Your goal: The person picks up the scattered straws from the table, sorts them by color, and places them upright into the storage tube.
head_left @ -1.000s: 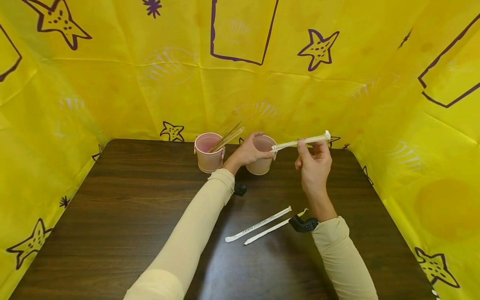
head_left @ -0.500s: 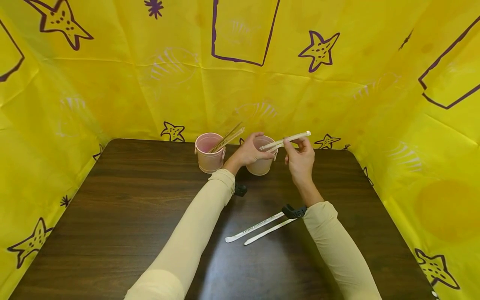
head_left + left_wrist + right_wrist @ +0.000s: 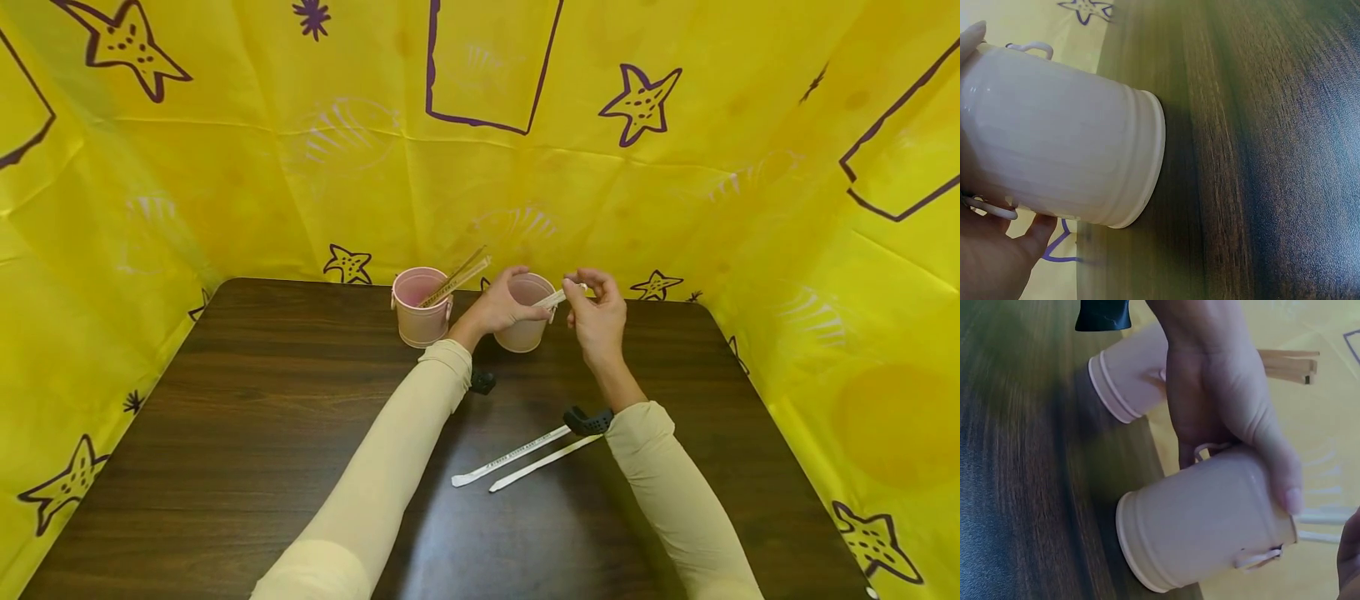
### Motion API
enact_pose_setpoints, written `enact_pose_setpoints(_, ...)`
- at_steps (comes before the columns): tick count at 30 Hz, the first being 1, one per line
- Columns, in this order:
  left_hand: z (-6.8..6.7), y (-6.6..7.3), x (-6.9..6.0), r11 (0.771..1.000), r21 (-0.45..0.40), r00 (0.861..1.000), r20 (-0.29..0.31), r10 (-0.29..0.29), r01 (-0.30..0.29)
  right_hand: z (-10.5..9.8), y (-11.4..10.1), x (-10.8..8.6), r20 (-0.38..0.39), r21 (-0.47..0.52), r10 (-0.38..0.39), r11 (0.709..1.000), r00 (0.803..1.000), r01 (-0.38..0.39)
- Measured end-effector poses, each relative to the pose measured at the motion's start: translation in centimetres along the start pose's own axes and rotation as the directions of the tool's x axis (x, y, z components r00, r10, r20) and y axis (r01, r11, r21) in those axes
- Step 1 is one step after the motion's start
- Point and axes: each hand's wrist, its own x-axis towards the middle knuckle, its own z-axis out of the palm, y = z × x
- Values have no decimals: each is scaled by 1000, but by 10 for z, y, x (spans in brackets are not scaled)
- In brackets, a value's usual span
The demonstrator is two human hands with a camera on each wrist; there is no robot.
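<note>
My left hand (image 3: pixel 501 305) grips the right-hand pale pink bucket (image 3: pixel 517 335) round its rim; in the left wrist view the bucket (image 3: pixel 1060 137) stands upright on the table. Just right of that rim, my right hand (image 3: pixel 600 321) pinches the outer end of a white paper-wrapped straw (image 3: pixel 557 297), which slants into the bucket. Two white straws (image 3: pixel 1325 516) stick out past the rim in the right wrist view, where only the edge of my right hand (image 3: pixel 1350 553) shows. Their lower ends are hidden inside the bucket.
Left of my left hand stands another pink bucket (image 3: pixel 422 325) with brownish wrapped straws (image 3: pixel 457 279) leaning out. Two white wrapped straws (image 3: pixel 510 457) lie on the dark wooden table (image 3: pixel 247 417), partly under my right wrist. A yellow patterned cloth (image 3: pixel 337 167) hangs close behind the buckets.
My right hand has moved left to the right-hand bucket, and its straw has slid down into it. The left hand keeps its hold on the rim.
</note>
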Motion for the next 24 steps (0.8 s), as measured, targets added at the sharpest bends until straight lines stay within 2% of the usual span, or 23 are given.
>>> enact_pose_setpoints(5,1,-1,1,1000,10,1000,-5,-4,5,-10,-8,-12,-12,-84,-9,996,1000,8)
enact_pose_setpoints(9,1,-2,2,1000,0,1000,-12,-6,6,-19,-10,-31,9,-187,-35,982,999,36)
enact_pose_setpoints(12,0,-2,2,1000,0,1000,-10,-10,10,-23,-8,-51,67,-292,-39,955,997,57)
enact_pose_setpoints(15,-1,-1,2,1000,9,1000,-10,-9,9,-26,-3,-69,178,-428,-30,898,983,105)
enact_pose_setpoints(18,-2,-1,1,1000,12,1000,-18,-4,4,-27,3,-85,314,-549,6,817,950,176)
enact_pose_setpoints(20,-2,-1,1,1000,7,1000,-22,-1,1,-26,6,-95,399,-596,50,773,916,217)
enact_pose_setpoints(22,-2,-1,0,1000,1,1000,-14,0,0,-25,7,-103,474,-625,118,743,872,240)
enact_pose_setpoints(24,0,-1,-1,1000,-2,1000,-4,-1,1,-22,7,-110,544,-643,189,720,818,262)
